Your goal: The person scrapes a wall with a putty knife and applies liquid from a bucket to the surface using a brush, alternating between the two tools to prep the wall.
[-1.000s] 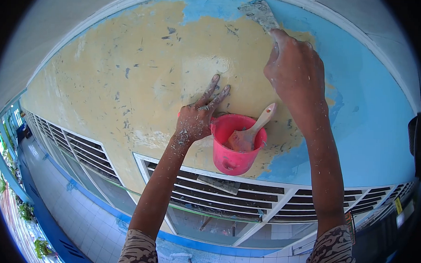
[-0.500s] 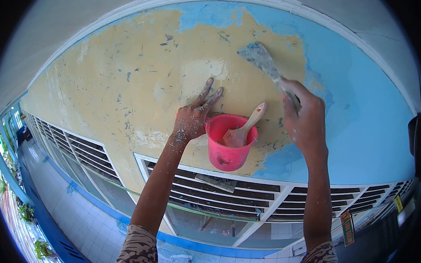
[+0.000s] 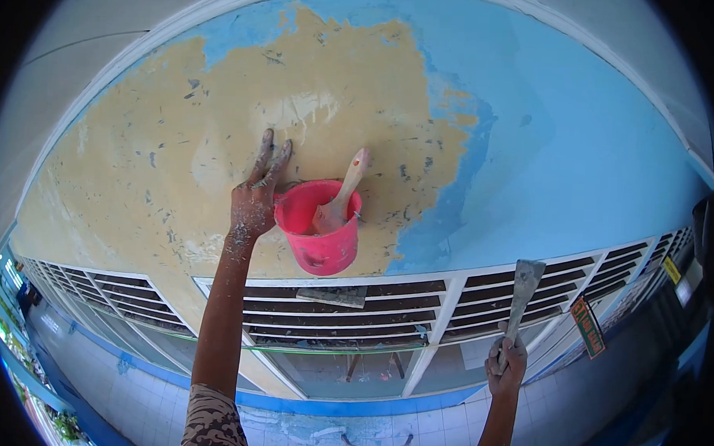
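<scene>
My left hand [image 3: 253, 206] has two fingers stretched against the scraped tan wall, the others curled by the rim of a pink bucket [image 3: 321, 249]; it appears to hold the bucket there. A paintbrush [image 3: 351, 179] leans inside with its pale handle sticking up. Low on the right, my right hand [image 3: 507, 362] is closed round the handle of a scraper [image 3: 524, 288], its wide, stained blade pointing up, in front of the louvres. Paint flakes stick to my left hand and forearm.
Blue paint [image 3: 564, 151] covers the wall's right side, with a ragged edge against the tan area [image 3: 171, 130]. Below run white-framed louvres [image 3: 385, 310], with a flat grey piece [image 3: 332, 295] on them. A hanging sign [image 3: 588, 327] is at the right. The tiled floor [image 3: 154, 389] lies far below.
My right hand has dropped from the upper wall to the lower right with the scraper. The view has shifted right, so the wall, bucket and my left hand appear further left.
</scene>
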### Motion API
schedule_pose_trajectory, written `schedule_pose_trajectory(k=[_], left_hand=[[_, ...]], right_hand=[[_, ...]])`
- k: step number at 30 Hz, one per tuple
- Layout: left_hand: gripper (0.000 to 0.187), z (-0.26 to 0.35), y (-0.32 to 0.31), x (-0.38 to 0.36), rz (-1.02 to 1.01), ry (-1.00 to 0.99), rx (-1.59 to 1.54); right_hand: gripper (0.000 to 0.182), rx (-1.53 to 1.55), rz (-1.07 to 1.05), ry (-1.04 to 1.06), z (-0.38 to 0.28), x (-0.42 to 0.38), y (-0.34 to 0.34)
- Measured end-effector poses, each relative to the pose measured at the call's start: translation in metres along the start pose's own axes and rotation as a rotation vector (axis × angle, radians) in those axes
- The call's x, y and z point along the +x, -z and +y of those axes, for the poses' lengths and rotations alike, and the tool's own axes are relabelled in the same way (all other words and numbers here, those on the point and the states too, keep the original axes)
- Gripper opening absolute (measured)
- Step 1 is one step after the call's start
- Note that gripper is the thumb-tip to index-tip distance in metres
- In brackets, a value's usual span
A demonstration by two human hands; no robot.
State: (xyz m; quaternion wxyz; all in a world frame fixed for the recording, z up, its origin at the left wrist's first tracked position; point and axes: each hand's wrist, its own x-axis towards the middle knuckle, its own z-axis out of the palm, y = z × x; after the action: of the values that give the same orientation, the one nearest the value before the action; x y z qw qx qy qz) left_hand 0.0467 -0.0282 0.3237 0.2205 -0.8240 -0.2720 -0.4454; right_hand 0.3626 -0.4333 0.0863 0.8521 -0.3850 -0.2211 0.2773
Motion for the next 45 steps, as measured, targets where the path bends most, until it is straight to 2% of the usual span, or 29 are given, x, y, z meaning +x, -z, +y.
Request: schedule_pose_trajectory(k=[1, 3, 6, 10, 12, 14, 16, 17, 18, 20, 22, 24, 26, 28, 29, 32, 34, 36, 37, 40, 43, 44, 45], left_hand=[[0.085, 0.000, -0.002, -0.001, -0.023, -0.008, -0.021], [0.084, -0.001, -0.003, 0.000, 0.065, -0.050, -0.010], [0.085, -0.001, -0.004, 0.001, 0.066, -0.064, -0.010], [0.082, 0.000, -0.002, 0.001, 0.035, -0.043, -0.015], [0.081, 0.000, -0.002, 0.001, 0.021, -0.034, -0.017], [0.083, -0.004, -0.004, -0.001, 0.013, -0.029, -0.018], [0.082, -0.004, -0.003, -0.001, 0.009, -0.028, -0.017], [0.082, -0.003, -0.002, -0.001, 0.011, -0.034, -0.020], [0.082, -0.001, 0.000, -0.002, 0.012, -0.028, -0.015], [0.081, 0.000, 0.004, -0.001, -0.039, 0.012, -0.034], [0.081, -0.001, 0.001, -0.001, -0.001, -0.017, -0.009], [0.081, -0.001, -0.001, 0.002, 0.041, -0.053, 0.014], [0.082, 0.002, 0.001, 0.000, -0.010, 0.005, -0.014], [0.082, 0.001, 0.000, -0.001, -0.026, 0.012, -0.011], [0.081, -0.001, 0.000, 0.000, -0.044, 0.020, -0.013], [0.082, -0.002, 0.000, -0.001, -0.023, -0.008, -0.003], [0.084, 0.002, 0.003, 0.000, -0.044, 0.012, -0.026], [0.086, 0.002, 0.007, 0.006, -0.043, 0.019, -0.026], [0.085, 0.007, 0.007, 0.006, -0.017, 0.006, -0.050], [0.084, 0.003, 0.006, -0.001, -0.027, 0.013, -0.031], [0.084, 0.003, 0.003, -0.004, -0.067, 0.022, 0.041], [0.083, 0.006, 0.001, -0.007, -0.063, 0.022, 0.022], [0.083, 0.010, 0.000, -0.009, -0.056, 0.021, 0.003]], right_hand=[[0.053, -0.103, -0.004, 0.073, -0.014, -0.003, -0.015], [0.053, -0.201, 0.000, 0.210, -0.032, -0.006, -0.041], [0.050, -0.305, -0.071, 0.388, -0.034, -0.004, -0.045], [0.048, -0.371, 0.062, 0.379, -0.035, -0.021, -0.080], [0.046, -0.194, -0.134, 0.234, -0.031, -0.023, -0.089], [0.041, -0.160, -0.193, 0.191, -0.028, -0.020, -0.099], [0.036, -0.400, -0.144, 0.287, -0.009, -0.009, -0.096], [0.033, -0.548, -0.154, 0.271, -0.005, -0.004, -0.087], [0.033, -0.549, -0.163, 0.269, -0.004, -0.001, -0.095], [0.032, -0.585, -0.013, 0.418, -0.003, 0.007, -0.119], [0.035, -0.591, -0.028, 0.338, -0.003, 0.015, -0.122], [0.037, -0.616, -0.096, 0.581, -0.009, 0.025, -0.138], [0.040, -0.619, -0.109, 0.656, -0.021, 0.031, -0.163], [0.042, -0.623, -0.081, 0.999, -0.026, 0.046, -0.181], [0.045, -0.635, -0.039, 1.108, -0.024, 0.056, -0.186], [0.048, -0.532, 0.028, 1.089, 0.022, 0.104, -0.178], [0.048, -0.657, 0.076, 1.127, 0.038, 0.129, -0.173], [0.043, -1.063, 0.031, 1.175, 0.028, 0.135, -0.181], [0.038, -0.892, 0.098, 1.153, 0.022, 0.119, -0.184], [0.042, -0.558, 0.165, 1.096, 0.017, 0.075, -0.176], [0.043, -0.489, 0.111, 1.140, 0.046, 0.096, -0.160], [0.041, -0.762, 0.205, 1.131, 0.051, 0.108, -0.163], [0.040, -0.917, 0.070, 0.982, 0.045, 0.121, -0.167]])
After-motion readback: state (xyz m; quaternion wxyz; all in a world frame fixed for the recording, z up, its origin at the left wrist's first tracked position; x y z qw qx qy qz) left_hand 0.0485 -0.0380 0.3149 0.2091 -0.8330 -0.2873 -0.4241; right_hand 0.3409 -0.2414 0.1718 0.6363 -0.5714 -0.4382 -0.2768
